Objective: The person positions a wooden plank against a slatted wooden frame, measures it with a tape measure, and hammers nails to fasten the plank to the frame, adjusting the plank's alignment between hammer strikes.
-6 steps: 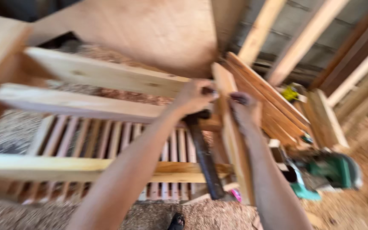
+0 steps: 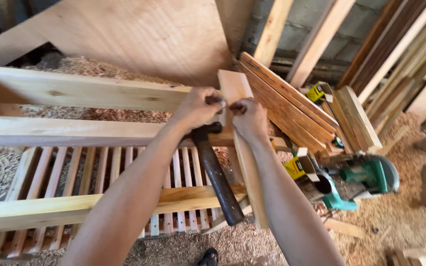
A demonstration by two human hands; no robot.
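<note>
Both hands meet at the upright plank's point(image 2: 242, 148) far end, left hand point(image 2: 197, 109) clenched round the hammer point(image 2: 216, 175), handle running back toward the near side, right hand point(image 2: 249, 118) pinching something tiny, probably a nail, just beside it

I saw both bare forearms extended forward from the lower edge of the view and converging near its centre. The left hand point(image 2: 197, 109) was curled into a loose fist, knuckles up, wrist slightly bent. The right hand point(image 2: 249, 118) sat just beside it, fingers folded inward, thumb toward the left hand. The fingertips of both appeared pinched together, though blur and the angle hid the exact contact.
</note>
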